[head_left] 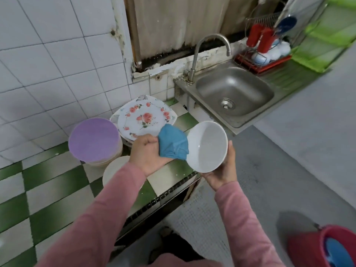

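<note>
White bowl [207,146] sat tilted in right hand [223,170], fingers curled under base, thumb at rim; blue cloth [173,143] bunched in left hand [147,154], touching bowl's left edge; rose plate [143,117] just beyond left hand, purple plates [93,139] to its left, sink [234,93] beyond bowl

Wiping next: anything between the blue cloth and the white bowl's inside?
Nothing visible. The blue cloth, gripped by the left hand, sits at the rim of the white bowl, which the right hand holds tilted toward it.
</note>
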`<state>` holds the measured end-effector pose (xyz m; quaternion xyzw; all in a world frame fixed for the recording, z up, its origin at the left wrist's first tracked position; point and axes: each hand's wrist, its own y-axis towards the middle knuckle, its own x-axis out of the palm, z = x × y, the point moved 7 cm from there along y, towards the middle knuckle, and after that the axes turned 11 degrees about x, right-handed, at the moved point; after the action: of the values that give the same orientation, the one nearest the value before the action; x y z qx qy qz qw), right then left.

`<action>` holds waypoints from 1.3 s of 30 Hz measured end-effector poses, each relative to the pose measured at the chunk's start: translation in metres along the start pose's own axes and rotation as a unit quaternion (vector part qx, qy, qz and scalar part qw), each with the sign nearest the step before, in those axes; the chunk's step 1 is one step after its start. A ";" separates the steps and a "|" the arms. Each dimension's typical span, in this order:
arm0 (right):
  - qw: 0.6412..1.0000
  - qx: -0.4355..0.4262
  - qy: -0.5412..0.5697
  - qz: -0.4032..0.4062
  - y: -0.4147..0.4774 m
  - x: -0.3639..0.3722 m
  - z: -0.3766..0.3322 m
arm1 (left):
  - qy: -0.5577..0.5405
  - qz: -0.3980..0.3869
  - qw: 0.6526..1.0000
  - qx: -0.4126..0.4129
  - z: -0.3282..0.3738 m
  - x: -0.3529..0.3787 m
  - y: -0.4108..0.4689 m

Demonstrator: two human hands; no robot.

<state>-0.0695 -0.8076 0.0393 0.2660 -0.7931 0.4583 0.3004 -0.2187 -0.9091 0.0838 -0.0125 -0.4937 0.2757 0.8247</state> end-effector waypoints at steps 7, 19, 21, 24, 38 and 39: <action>0.993 -0.088 0.067 0.050 -0.052 -0.050 -0.043 | 0.023 -0.137 0.989 -0.053 -0.051 0.071 0.011; 0.973 -0.206 0.064 0.086 -0.095 -0.126 -0.155 | 0.214 -0.143 0.966 -0.012 -0.165 0.173 0.081; 0.965 -0.235 0.032 0.107 -0.100 -0.140 -0.189 | 0.282 -0.094 0.953 0.064 -0.181 0.185 0.107; 0.954 -0.254 -0.025 0.158 -0.106 -0.166 -0.242 | 0.383 -0.055 0.909 0.158 -0.208 0.211 0.139; 0.952 -0.261 -0.029 0.160 -0.075 -0.280 -0.452 | 0.517 -0.079 0.816 0.245 -0.351 0.341 0.253; 0.950 -0.262 -0.032 0.168 -0.066 -0.286 -0.461 | 0.517 -0.075 0.817 0.244 -0.354 0.343 0.265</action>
<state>0.2774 -0.3858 0.0553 0.0552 -0.9277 0.2697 0.2522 0.0782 -0.4354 0.1016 0.0856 0.0899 0.2780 0.9525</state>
